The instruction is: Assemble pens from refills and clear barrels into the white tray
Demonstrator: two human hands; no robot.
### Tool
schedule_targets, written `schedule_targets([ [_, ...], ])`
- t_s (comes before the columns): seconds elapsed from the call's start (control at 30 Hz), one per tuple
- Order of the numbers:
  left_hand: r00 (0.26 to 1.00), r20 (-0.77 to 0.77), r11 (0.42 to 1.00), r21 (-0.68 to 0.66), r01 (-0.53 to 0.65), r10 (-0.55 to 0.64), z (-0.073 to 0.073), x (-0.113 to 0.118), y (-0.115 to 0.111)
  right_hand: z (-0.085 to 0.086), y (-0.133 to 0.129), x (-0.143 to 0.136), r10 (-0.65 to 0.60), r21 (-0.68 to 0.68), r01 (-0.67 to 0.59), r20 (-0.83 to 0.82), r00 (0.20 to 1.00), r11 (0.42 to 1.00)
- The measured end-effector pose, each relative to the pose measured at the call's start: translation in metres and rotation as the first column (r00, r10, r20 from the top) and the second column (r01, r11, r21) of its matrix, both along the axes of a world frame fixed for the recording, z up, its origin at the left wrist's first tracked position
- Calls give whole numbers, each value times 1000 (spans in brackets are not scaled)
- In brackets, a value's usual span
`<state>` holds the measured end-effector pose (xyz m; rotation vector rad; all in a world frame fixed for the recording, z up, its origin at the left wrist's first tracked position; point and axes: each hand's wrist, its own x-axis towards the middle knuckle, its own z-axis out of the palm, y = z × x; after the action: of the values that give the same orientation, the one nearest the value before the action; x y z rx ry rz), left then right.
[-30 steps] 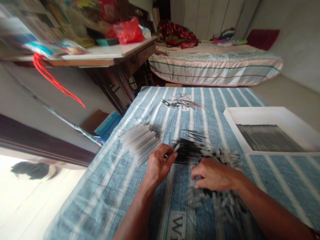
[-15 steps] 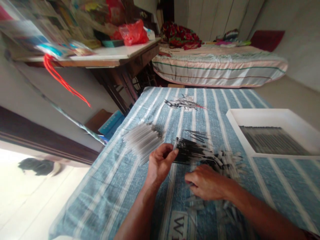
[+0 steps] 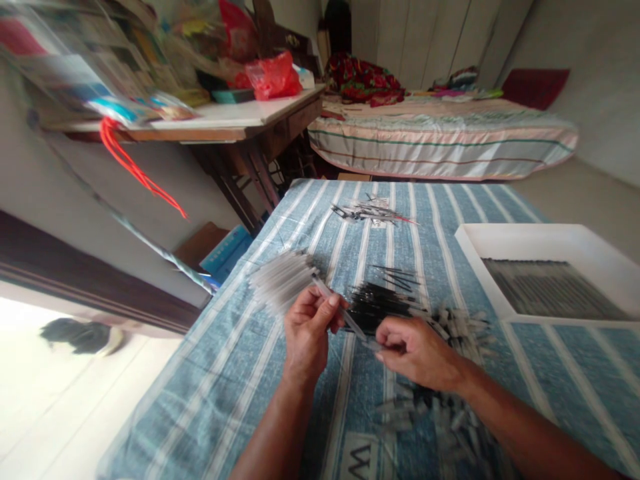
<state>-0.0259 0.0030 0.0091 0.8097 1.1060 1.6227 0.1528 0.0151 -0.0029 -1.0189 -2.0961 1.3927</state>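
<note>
A translucent pen barrel [image 3: 354, 324] slants between my hands, dark at its upper end. My left hand [image 3: 311, 327] pinches it near the middle. At its lower right end my right hand [image 3: 417, 350] is closed on a small translucent piece that looks like a pen cap [image 3: 374, 344]. Left of my left hand lies a stack of frosted barrels [image 3: 280, 279]. Between and beyond the hands is a pile of thin black pen parts [image 3: 383, 303]. Loose caps [image 3: 463, 327] lie to the right of it, and more small translucent pieces [image 3: 400, 412] are below my right hand.
A white tray [image 3: 530, 233] with rows of dark-tipped pens stands at the right on the striped cloth [image 3: 240, 373]. A loose bunch of thin parts [image 3: 367, 210] lies at the far side. Beyond are a cluttered desk [image 3: 225, 127] and a bed [image 3: 440, 143].
My right hand has come up to the barrel's lower end with the small piece. My left hand has shifted left and tilted the barrel, which now slants between both hands.
</note>
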Motion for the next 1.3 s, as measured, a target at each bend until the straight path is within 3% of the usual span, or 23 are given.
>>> schedule_targets([
  [0.43,997,-18,996,-48,77,-78,0,7,-2,-8,-3,-3,-71,-150,53,-119,990,987],
  [0.7,988,5,986,-73,152,-152,-6,6,-1,-5,-2,-2,-168,75,170,-39,985,983],
  [1.0,984,-3,979,-100,176,-177,-8,8,1,-4,-1,-5,-134,48,135,-26,991,990],
  [1.13,986,-38,982,-106,155,-160,-4,11,2,5,5,-6,-124,271,83,139,983,959],
  [1.3,963,-155,970,-142,198,-219,-1,17,3,10,8,-8,-166,606,-40,280,946,795],
])
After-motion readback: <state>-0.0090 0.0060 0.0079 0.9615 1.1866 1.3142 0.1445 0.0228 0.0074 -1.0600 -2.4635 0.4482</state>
